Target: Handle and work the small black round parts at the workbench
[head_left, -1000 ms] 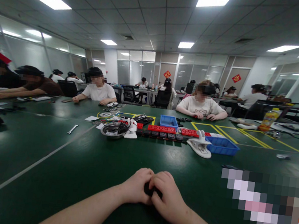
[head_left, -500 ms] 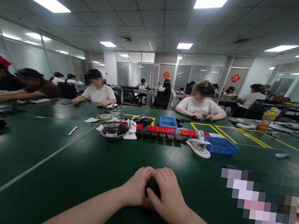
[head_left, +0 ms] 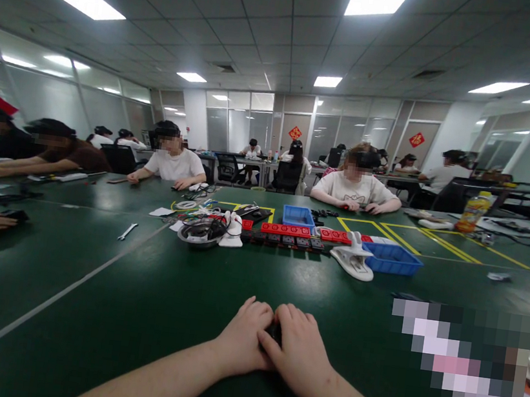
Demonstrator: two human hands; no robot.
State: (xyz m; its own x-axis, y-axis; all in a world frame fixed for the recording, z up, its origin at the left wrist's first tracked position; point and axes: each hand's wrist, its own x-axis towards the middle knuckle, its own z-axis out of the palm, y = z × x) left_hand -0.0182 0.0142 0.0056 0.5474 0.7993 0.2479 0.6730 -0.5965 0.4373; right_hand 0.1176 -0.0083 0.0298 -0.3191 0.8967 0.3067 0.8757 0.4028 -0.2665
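A small black rounded object (head_left: 274,332) shows in the gap between my two hands, low over the green table; most of it is covered, so its kind cannot be made out. My left hand (head_left: 246,333) wraps it from the left with curled fingers. From the right, my right hand (head_left: 303,345) closes over it, its thumb lying across the near side towards the left hand. Both hands touch each other around the object.
Beyond my hands lie red and black power strips (head_left: 285,230), a white clamp (head_left: 353,259), a blue bin (head_left: 391,259) and a cable bundle (head_left: 202,232). A wrench (head_left: 128,232) is at left. Several co-workers sit around the green table (head_left: 174,297); a drink bottle (head_left: 475,212) stands far right.
My fingers have shifted around the black object, and less of it shows now. My right hand has moved slightly right. At the left edge, a co-worker's hand has moved right.
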